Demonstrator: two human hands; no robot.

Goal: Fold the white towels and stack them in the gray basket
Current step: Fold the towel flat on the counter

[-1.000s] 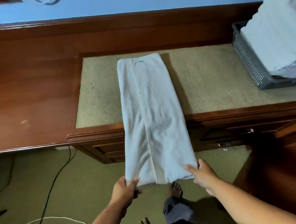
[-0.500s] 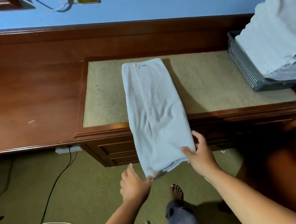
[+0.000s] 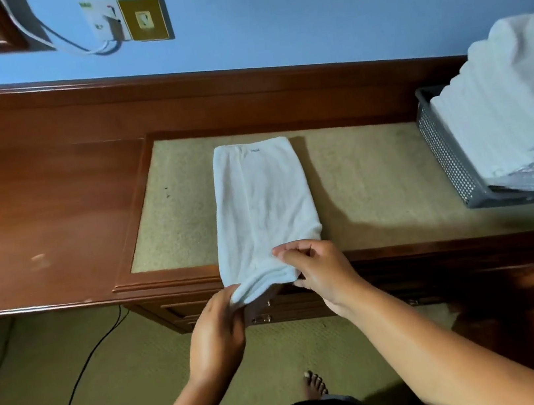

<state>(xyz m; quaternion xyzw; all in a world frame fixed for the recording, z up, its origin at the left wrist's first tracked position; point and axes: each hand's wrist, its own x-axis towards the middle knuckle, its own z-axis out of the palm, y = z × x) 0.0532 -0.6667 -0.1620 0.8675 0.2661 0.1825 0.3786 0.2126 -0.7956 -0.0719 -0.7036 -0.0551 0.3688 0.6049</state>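
Item, white towel (image 3: pixel 260 203) — a long folded strip lying on the beige pad (image 3: pixel 376 179) of the desk: we are raising its near end, which a second ago was hanging well below the desk edge, so we are judging the crosswise fold to be starting. Left hand (image 3: pixel 217 334) is gripping the near left corner from beneath; right hand (image 3: pixel 321 270) is pinching the near right edge. Gray basket (image 3: pixel 445 154), far right — carrying a stack of folded towels (image 3: pixel 504 104) rising well above its rim, the count seemingly too blurred to take.
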